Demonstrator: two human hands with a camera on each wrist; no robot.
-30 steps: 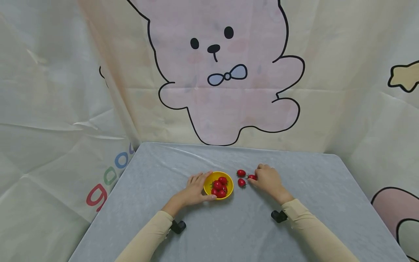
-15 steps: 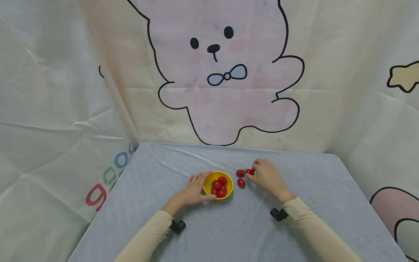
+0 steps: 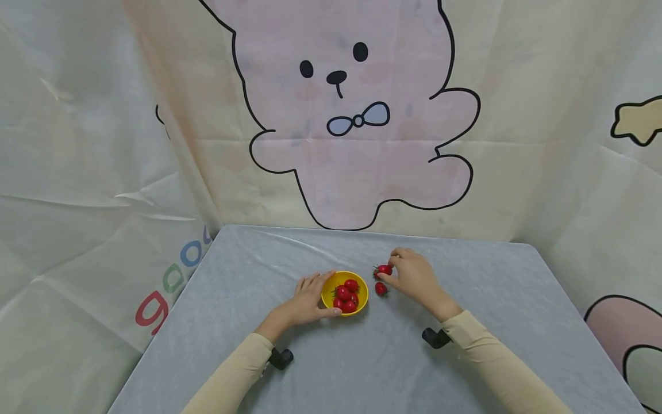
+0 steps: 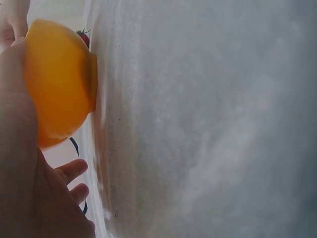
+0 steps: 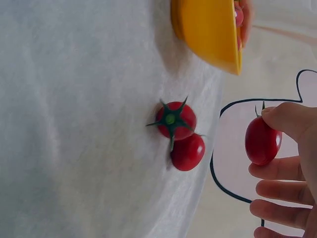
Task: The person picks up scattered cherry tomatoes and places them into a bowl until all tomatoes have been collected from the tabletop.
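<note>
My left hand holds the yellow bowl at its left side, thumb at the near rim and fingers at the far rim. Several red cherry tomatoes lie inside. Between thumb and index finger, my right hand pinches a cherry tomato with a green stem, raised off the table in the right wrist view. Two more tomatoes sit on the cloth right of the bowl: a nearer tomato and one partly hidden behind the held one in the head view. In the left wrist view, the bowl's outside hides its contents.
A grey-blue cloth covers the table. Behind it hangs a pale curtain printed with a pink bear, and similar sheets hang at both sides. Each wrist carries a small black camera.
My right hand has lifted the pinched cherry tomato and moved left with it, from right of the two loose tomatoes to over the far one. The left hand and the bowl stay put.
</note>
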